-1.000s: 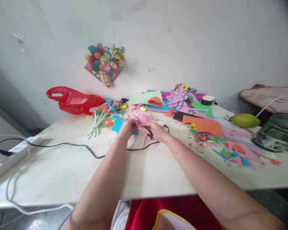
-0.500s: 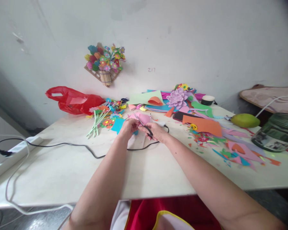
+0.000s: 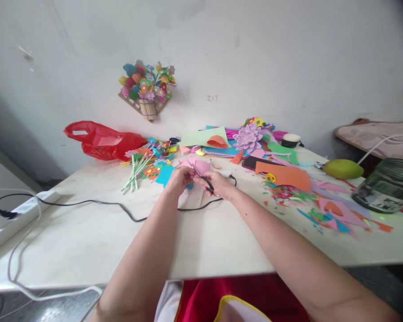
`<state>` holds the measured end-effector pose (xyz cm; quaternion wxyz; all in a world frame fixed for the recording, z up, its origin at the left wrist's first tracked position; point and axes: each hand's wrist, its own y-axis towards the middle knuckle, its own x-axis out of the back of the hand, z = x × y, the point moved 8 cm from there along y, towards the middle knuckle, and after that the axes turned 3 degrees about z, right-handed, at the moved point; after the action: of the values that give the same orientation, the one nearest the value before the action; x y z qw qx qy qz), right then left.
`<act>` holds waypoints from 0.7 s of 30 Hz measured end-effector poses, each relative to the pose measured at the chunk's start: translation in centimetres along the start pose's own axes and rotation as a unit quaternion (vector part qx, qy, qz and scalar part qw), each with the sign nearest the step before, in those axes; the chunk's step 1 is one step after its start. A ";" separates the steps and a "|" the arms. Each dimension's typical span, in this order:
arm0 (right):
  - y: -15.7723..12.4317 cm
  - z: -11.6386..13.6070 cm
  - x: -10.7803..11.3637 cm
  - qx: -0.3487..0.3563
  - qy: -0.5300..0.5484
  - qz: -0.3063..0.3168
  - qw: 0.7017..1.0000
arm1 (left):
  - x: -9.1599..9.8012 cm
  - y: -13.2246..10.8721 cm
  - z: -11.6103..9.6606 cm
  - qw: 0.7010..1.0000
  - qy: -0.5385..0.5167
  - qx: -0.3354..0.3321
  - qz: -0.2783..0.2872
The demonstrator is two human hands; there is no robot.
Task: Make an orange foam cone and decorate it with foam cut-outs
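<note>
My right hand [image 3: 219, 185] is closed round the dark handles of a pair of scissors [image 3: 207, 183], whose blades point up and to the left. Close against it, my left hand [image 3: 179, 180] has its fingers pinched near the blades. Whatever lies between those fingers is too small and hidden to make out. Just beyond the hands lies a pink sheet [image 3: 201, 166]. A blue sheet [image 3: 164, 175] sits beside my left hand, partly covered by it.
Left of the hands are pale green stems [image 3: 134, 175], paper-like flowers [image 3: 150, 172] and a red plastic bag [image 3: 105, 142]. A black cable [image 3: 121, 205] crosses the table. To the right lie coloured scraps [image 3: 334, 213], an orange sheet [image 3: 284, 176], a green mango-like fruit [image 3: 343, 169] and a glass jar [image 3: 387, 185].
</note>
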<state>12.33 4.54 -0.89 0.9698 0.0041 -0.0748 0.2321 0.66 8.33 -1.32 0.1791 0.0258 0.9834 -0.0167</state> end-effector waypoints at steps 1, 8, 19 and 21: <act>0.0 0.0 0.0 -0.003 0.001 -0.001 1.000 | 0.0 0.0 0.0 1.000 -0.001 0.000 0.002; -0.1 0.3 0.1 0.012 -0.013 -0.013 1.000 | 0.1 0.0 0.1 1.000 -0.002 0.003 -0.003; -0.6 2.9 3.2 0.103 0.031 -0.105 0.989 | 0.0 0.0 0.0 0.999 -0.042 -0.004 0.010; -0.8 3.1 5.2 0.107 0.017 -0.166 0.980 | -0.1 -0.1 0.0 0.999 -0.046 -0.003 0.015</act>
<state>16.78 6.05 2.96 0.9899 0.1162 -0.0318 0.0749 0.69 8.26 -1.26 0.2246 0.0395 0.9736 -0.0120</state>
